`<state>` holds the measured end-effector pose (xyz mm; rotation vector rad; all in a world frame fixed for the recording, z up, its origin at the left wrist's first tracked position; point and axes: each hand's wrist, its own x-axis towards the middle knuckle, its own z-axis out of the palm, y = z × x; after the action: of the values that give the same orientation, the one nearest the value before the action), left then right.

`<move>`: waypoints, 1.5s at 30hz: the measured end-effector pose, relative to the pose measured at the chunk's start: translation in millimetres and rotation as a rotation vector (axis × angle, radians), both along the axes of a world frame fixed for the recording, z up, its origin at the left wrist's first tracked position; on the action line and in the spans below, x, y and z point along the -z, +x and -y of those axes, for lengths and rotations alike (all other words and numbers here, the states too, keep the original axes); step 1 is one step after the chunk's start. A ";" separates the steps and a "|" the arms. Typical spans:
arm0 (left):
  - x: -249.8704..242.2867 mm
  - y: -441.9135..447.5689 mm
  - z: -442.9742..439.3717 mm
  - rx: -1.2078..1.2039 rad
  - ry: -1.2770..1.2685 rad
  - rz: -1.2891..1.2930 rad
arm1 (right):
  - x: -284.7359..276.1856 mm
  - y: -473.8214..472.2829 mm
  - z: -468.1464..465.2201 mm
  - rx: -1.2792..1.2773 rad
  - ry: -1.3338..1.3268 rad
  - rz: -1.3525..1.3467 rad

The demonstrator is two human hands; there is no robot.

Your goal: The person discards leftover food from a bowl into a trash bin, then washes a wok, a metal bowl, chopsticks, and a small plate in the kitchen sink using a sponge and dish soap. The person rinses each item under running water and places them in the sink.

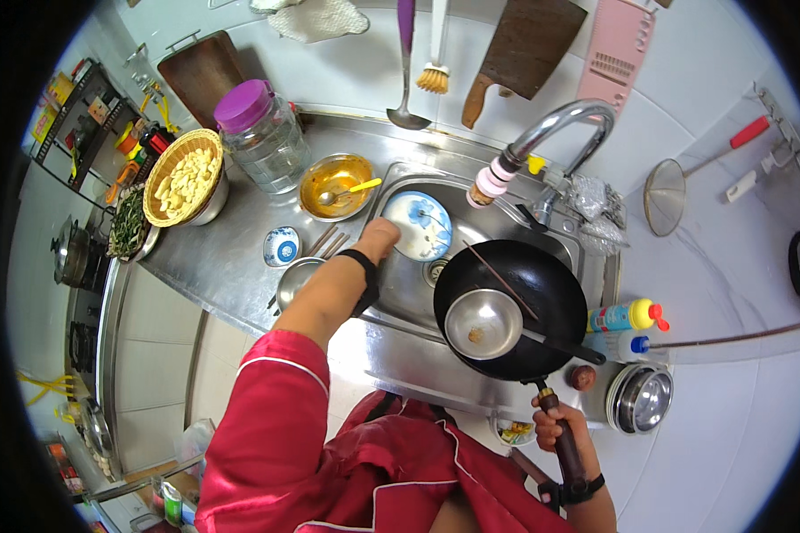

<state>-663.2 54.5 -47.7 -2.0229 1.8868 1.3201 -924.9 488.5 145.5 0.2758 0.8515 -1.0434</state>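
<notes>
My right hand (560,426) grips the wooden handle of a black wok (547,286), which rests over the right part of the steel sink (400,293) and its front edge. Inside the wok lie a metal ladle (487,316) with a bit of brown residue in its bowl and a thin brown chopstick (497,273). At the left rim of a white plate with blue flowers (419,223), my left hand (379,240) appears to hold it over the sink; its fingers are mostly hidden. A chrome faucet (563,126) with a pink nozzle arches above.
Left of the sink are a stained metal bowl (337,170) with a spoon, a small patterned bowl (283,246), chopsticks (327,243), a glass jar (267,146) and a basket of pale pieces (185,180). Detergent bottles (630,316) and stacked bowls (643,400) stand right. A cleaver (527,50) hangs behind.
</notes>
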 end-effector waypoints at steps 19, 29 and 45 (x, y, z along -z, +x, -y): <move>-49.0 -7.6 -67.0 -0.475 0.468 -0.352 | 120.7 -10.7 116.6 -0.323 -0.011 0.228; 12.0 -90.4 -108.4 -0.862 0.372 -0.563 | 183.4 -11.2 160.7 -0.518 -0.073 0.247; 105.3 -111.4 -118.0 -0.772 0.060 -0.655 | 190.5 -33.4 177.7 -0.995 -0.234 -0.644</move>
<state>-774.6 172.5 -152.9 -2.6253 1.1535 2.4169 -958.3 310.9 -45.0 -0.6758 1.2297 -0.2536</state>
